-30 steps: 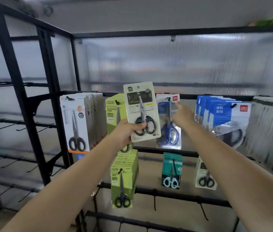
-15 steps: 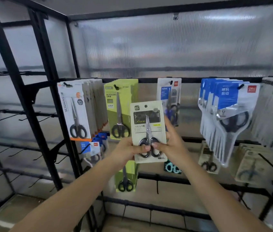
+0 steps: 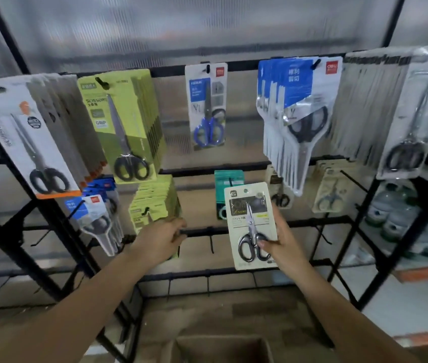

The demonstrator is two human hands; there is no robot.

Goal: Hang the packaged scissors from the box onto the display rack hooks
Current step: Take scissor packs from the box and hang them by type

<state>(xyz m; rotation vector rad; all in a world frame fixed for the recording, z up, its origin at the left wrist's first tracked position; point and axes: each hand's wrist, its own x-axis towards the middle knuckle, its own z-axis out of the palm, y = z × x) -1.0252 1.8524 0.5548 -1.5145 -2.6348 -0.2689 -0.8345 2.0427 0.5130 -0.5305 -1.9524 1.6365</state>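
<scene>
While the right hand (image 3: 282, 244) pinches the cream scissors pack (image 3: 251, 225) at its lower right edge, thumb over the black handles, the card stands upright just below a teal pack (image 3: 227, 183) on the rack. Left hand (image 3: 161, 238) is off the card, fingers loosely curled, holding nothing, beside the rack's black bar (image 3: 207, 231). Box (image 3: 220, 348) sits well below both hands.

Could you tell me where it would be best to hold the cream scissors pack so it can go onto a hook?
Probably the lower right edge, from the right, as the right hand does: the cream scissors pack is upright and its hang hole at the top stays clear of fingers.
</scene>
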